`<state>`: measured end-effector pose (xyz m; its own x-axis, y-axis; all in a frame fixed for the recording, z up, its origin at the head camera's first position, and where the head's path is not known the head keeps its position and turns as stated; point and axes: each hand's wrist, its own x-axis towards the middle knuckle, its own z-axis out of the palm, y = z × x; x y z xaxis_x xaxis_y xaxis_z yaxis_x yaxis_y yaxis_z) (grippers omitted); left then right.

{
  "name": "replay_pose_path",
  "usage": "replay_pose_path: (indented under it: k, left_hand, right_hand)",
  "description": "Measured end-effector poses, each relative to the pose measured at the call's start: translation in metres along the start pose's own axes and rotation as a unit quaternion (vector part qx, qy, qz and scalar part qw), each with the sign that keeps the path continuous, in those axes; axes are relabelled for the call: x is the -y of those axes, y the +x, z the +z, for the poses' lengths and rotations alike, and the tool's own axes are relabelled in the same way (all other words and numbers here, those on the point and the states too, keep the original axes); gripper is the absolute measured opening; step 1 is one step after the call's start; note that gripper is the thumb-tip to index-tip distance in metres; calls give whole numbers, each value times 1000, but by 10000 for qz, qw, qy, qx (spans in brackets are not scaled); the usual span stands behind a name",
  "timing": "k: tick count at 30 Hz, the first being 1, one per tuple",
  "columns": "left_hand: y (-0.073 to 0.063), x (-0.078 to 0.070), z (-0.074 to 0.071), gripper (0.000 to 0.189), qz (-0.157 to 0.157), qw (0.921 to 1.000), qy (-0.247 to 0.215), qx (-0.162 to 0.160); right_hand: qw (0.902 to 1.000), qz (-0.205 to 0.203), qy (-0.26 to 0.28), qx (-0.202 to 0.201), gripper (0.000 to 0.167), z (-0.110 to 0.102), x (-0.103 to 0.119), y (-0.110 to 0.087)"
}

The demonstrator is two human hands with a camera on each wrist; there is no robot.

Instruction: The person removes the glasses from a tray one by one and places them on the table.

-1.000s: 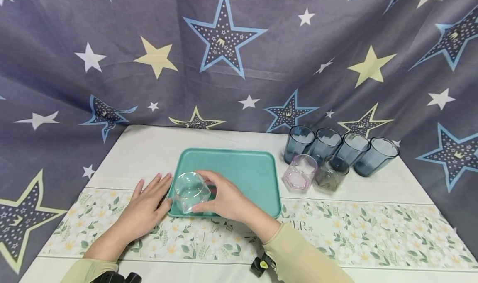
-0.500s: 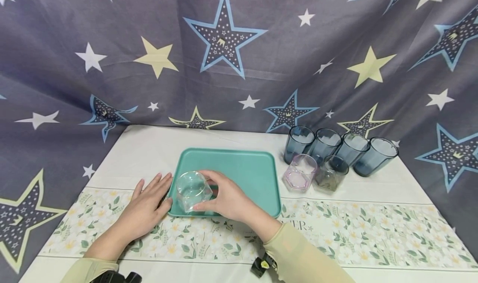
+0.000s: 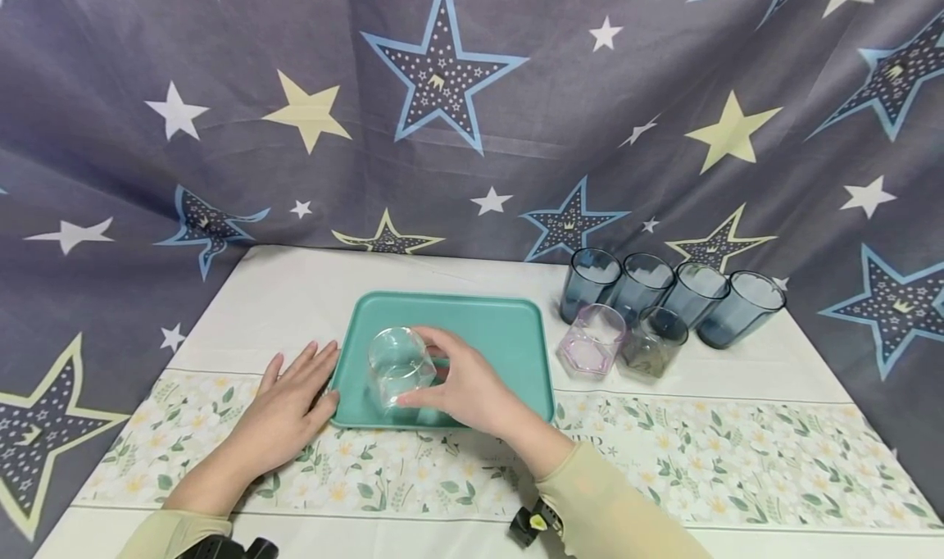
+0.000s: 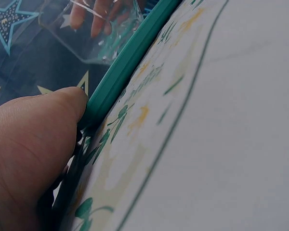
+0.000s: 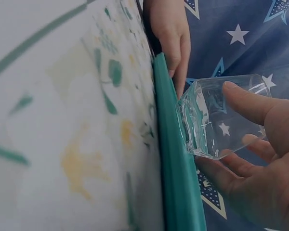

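A clear glass (image 3: 398,369) with a faceted base is held upright by my right hand (image 3: 468,383), thumb on the near side and fingers round the far side. It is over the left half of a green tray (image 3: 479,342). In the right wrist view the glass (image 5: 221,115) has its base close over the tray's rim line (image 5: 176,159). My left hand (image 3: 291,407) lies flat with straight fingers at the tray's left edge, thumb touching the corner. The left wrist view shows that thumb (image 4: 72,103) against the tray's rim (image 4: 120,67).
Right of the tray stand a pink-tinted glass (image 3: 592,346) and a smoky grey glass (image 3: 653,346). Behind them is a row of several tall blue glasses (image 3: 590,284). A floral band (image 3: 737,452) crosses the white tablecloth, and a star-patterned curtain (image 3: 531,133) hangs at the back.
My right hand has shifted the clear glass rightward and slightly away from me, off the tray's left edge towards its middle. The left hand has stayed in place.
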<state>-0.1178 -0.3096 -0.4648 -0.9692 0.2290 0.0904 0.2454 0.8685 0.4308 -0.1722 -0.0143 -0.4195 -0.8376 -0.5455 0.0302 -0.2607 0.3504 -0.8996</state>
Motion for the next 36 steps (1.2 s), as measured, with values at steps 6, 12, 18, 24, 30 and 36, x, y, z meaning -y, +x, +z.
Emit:
replay_pose_path:
  k: [6,12,18,24,30,36]
  left_hand:
    - [0,0,-1,64,-9,10000,-10,35]
    - [0,-1,-2,64,-3,10000,-29,69]
    - [0,0,-1,64,2,10000,-43,69]
    - [0,2,0,65,2,10000,-35,69]
    - [-1,2,1,65,11,9999,-73,69]
    - [-1,2,1,65,10,10000,-68,63]
  right_hand:
    - [9995,-276,91,-108,93,-17,4,-7]
    - [9993,-135,223,-255,94,-41,9,-20]
    - [9981,183,249,-541,95,-64,11,-36]
    - [9965,372,266,-706,96,-85,14,-50]
    - [9958,451,247,-753,95,-101,15,-62]
    - [9962,259,258,-797,93,-118,15,-71]
